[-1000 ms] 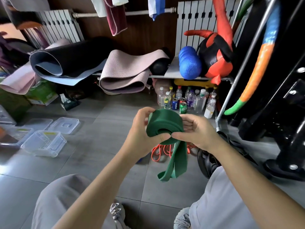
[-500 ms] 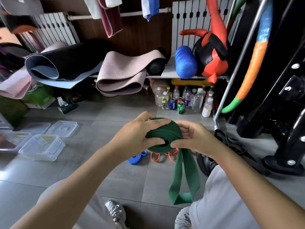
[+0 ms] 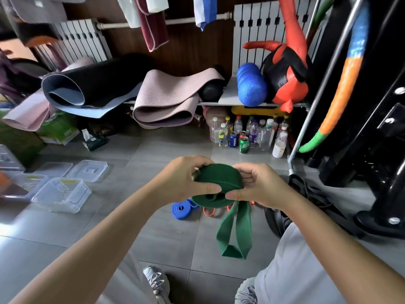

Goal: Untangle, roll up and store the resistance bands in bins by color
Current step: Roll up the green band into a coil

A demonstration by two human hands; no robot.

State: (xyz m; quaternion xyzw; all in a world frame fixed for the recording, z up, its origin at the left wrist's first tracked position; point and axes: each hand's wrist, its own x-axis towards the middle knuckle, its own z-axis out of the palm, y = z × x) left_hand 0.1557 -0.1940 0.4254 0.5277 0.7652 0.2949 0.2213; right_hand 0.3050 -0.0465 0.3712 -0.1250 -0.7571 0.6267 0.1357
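both hands (image 3: pixel 186 183) (image 3: pixel 260 186) pinch green band (image 3: pixel 219 183) roll, tail dangling

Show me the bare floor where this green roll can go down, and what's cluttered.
Free: the grey tiles between the clear bin and the blue band, and the floor strip between the lids and the bottles. Crowded: beneath the green band, where the blue one and the orange band lie, and the black gear by the right knee.

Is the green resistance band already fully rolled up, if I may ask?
No, a loose loop of the green resistance band hangs below the roll in the left hand and right hand.
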